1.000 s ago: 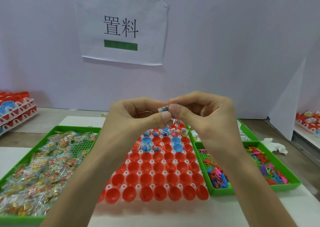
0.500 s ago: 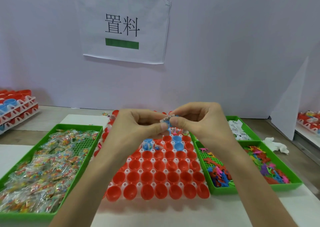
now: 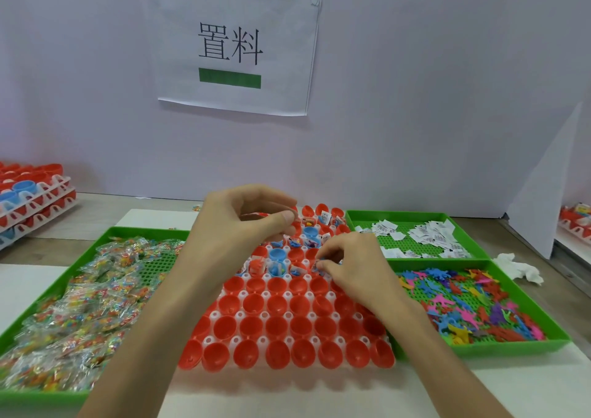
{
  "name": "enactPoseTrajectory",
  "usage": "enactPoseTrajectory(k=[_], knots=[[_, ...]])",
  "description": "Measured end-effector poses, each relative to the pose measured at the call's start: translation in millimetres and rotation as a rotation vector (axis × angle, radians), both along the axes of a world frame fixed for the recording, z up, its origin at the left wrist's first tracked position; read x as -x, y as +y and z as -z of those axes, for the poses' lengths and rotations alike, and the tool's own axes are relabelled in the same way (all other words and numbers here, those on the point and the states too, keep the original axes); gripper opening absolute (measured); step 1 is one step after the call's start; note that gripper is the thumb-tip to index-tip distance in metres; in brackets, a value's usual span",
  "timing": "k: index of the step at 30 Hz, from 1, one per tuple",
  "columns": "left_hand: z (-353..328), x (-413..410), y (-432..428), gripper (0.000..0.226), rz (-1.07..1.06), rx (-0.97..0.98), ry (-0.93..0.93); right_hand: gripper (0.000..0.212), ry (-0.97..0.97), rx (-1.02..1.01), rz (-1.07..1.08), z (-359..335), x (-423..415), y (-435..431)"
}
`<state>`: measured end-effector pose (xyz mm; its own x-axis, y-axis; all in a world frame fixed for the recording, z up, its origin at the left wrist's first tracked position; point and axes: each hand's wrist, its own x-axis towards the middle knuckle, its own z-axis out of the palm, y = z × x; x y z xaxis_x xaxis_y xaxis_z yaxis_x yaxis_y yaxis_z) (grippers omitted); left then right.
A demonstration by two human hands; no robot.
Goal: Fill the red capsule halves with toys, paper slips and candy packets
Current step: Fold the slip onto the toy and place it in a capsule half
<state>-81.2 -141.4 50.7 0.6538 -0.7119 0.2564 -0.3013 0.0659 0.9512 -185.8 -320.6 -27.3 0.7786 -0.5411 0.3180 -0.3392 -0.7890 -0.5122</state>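
Note:
A white rack (image 3: 289, 317) of red capsule halves (image 3: 278, 326) lies in front of me; the far rows hold toys, paper slips and some blue halves (image 3: 277, 254). My right hand (image 3: 351, 266) is low over the rack's middle right, fingertips pinched on a small paper slip with a toy (image 3: 319, 265) at a capsule half. My left hand (image 3: 246, 218) hovers over the far rows, its fingers curled with thumb against forefinger; whether it holds anything is hidden. Candy packets (image 3: 80, 305) fill the left green tray (image 3: 105, 235).
A green tray (image 3: 412, 214) of paper slips (image 3: 428, 237) sits at the back right, a green tray (image 3: 558, 342) of coloured toys (image 3: 479, 302) in front of it. A crumpled tissue (image 3: 518, 267) lies to the right. Stacked capsule racks (image 3: 28, 200) stand far left. The wall carries a paper sign (image 3: 230, 50).
Both hands were joined in front of me, working a slip and toy together. They have separated: the right hand dropped to the rack with the item, the left stayed over the far rows.

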Motion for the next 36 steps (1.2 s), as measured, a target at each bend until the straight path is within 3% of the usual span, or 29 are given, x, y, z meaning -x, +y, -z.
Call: enactPoseTrajectory(k=[24, 34, 36], knots=[[-1, -5, 3, 0.01, -0.012, 0.052, 0.035, 0.006, 0.072, 0.083, 0.012, 8, -9, 6], [0, -6, 3, 0.01, -0.037, 0.056, 0.033, 0.008, 0.006, 0.021, 0.052, 14, -10, 6], [1, -7, 4, 0.01, -0.043, 0.054, 0.029, 0.02, -0.019, 0.005, 0.078, 16, -9, 6]])
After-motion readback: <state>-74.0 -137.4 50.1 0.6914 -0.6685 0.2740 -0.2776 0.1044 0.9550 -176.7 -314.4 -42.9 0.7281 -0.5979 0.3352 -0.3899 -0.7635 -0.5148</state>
